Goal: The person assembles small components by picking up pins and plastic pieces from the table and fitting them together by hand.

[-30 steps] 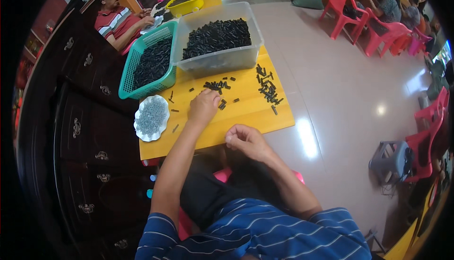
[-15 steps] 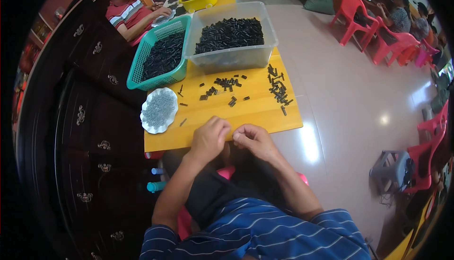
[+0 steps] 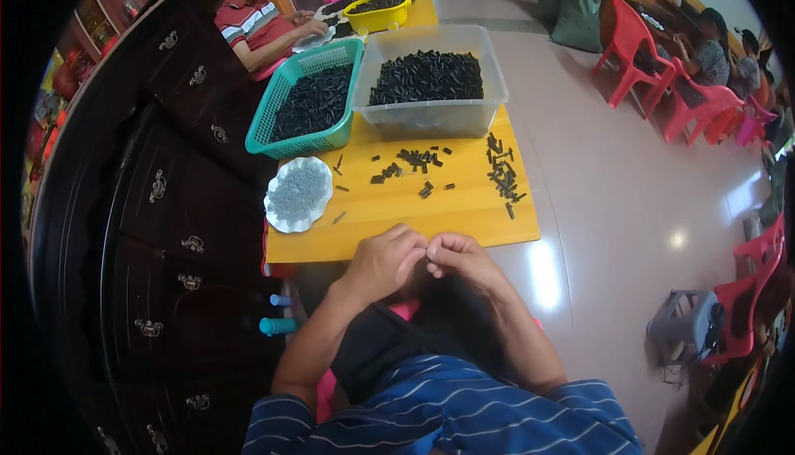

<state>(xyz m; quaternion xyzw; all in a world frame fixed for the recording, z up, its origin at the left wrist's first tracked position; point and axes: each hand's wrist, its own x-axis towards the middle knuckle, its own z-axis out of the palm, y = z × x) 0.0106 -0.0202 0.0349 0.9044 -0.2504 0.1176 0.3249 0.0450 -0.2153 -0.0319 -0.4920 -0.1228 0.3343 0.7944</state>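
Left hand (image 3: pixel 383 263) meets right hand (image 3: pixel 466 264), fingers (image 3: pixel 447 254) pinched, contents unclear; slipping at the counter's (image 3: pixel 464 216) near edge risks a drop.

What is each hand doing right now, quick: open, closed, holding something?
Left hand: closed in a pinch; whether it holds anything cannot be told.
Right hand: closed too; anything in it is too small to make out.

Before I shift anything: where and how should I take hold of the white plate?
Grip the white plate, probably, by its wavy rim at left and right, coming from the near side: grey pieces cover its middle, leaving the rim bare, and the green basket stands close behind.
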